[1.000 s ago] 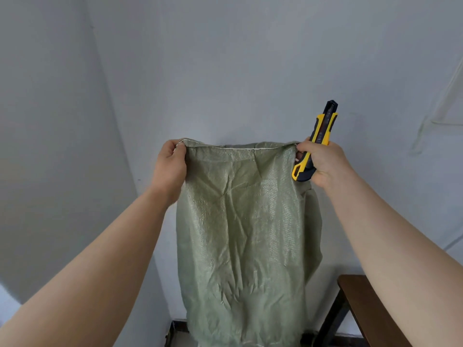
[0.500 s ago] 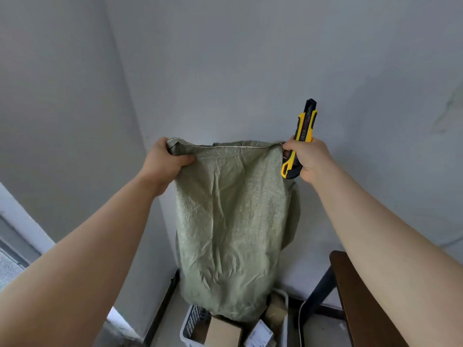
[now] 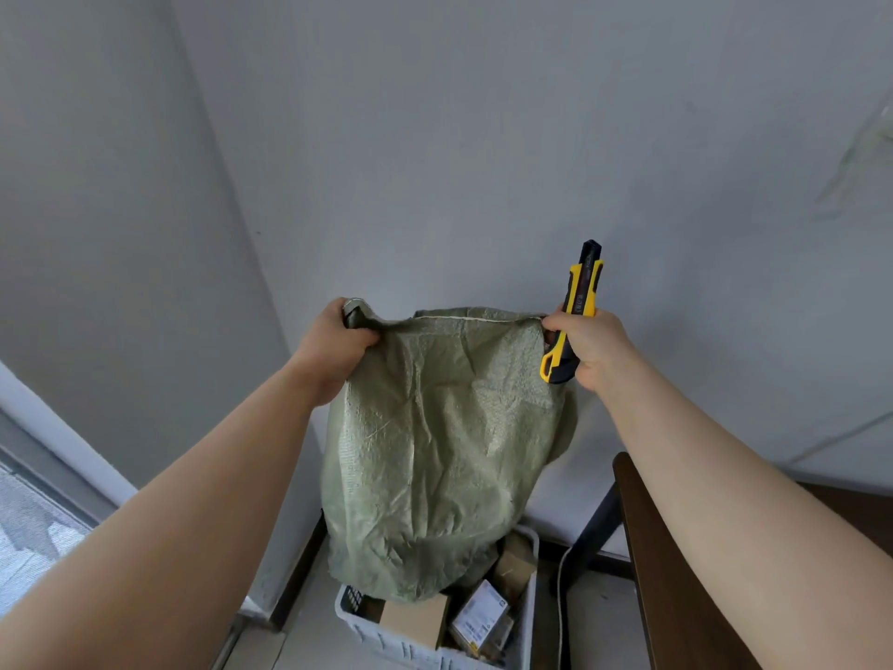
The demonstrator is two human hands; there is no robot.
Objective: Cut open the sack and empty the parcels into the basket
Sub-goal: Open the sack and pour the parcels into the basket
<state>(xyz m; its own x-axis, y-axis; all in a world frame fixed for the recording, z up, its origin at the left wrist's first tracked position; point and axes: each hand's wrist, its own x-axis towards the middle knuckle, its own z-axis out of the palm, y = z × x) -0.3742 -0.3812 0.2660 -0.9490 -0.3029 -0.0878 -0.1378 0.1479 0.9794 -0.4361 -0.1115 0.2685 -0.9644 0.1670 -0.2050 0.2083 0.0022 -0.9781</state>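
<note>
2 hands (image 3: 338, 348) (image 3: 597, 348) hold 1 sack (image 3: 435, 452), 1 knife (image 3: 582, 287); 1 basket (image 3: 410, 651), 3 parcels (image 3: 415, 618) (image 3: 481, 621) (image 3: 514, 568).

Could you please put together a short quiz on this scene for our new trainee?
1. True or false: the right hand holds both the knife and a top corner of the sack.
2. The knife is held: A roughly upright; B level; C pointing down.
3. Fill in: parcels lie in the ___ under the sack.
Key: 1 true; 2 A; 3 basket.
</note>
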